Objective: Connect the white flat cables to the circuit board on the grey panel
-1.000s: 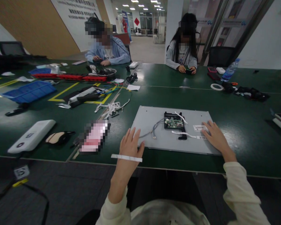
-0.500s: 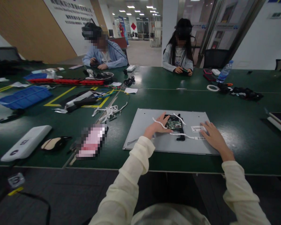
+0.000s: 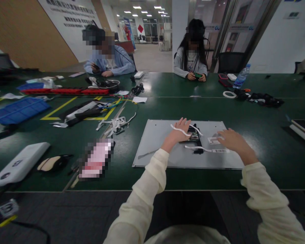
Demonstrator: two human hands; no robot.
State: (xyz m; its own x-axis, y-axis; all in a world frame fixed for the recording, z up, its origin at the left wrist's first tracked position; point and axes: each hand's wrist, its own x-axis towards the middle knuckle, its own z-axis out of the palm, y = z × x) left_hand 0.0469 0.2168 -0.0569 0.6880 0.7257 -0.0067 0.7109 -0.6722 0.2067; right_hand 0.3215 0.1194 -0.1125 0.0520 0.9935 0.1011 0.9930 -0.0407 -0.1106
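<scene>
A grey metal panel [image 3: 162,149] lies flat on the green table [image 3: 264,135] in front of me. Near its far edge sits a small circuit board in a black frame [image 3: 195,137], with white tape strips [image 3: 197,147] lying beside it. My left hand [image 3: 178,133] rests on the board's left side, fingers stretched out, with a white strip stuck across its back. My right hand [image 3: 230,140] lies on the panel beside a white label [image 3: 213,140], fingers spread. A thin grey cable [image 3: 147,154] trails across the panel's left part.
Two people sit across the table, each with their hands on a small device. To my left lie a white box [image 3: 19,164], a blue tray [image 3: 16,110], red bars [image 3: 66,91] and tangled cables [image 3: 114,123]. At the right stand a water bottle [image 3: 240,78], a tape roll [image 3: 229,94] and black parts [image 3: 265,100].
My left hand moved from the panel's near left corner up to the circuit board, with the white strip now lying across its back. My right hand shifted slightly toward the label.
</scene>
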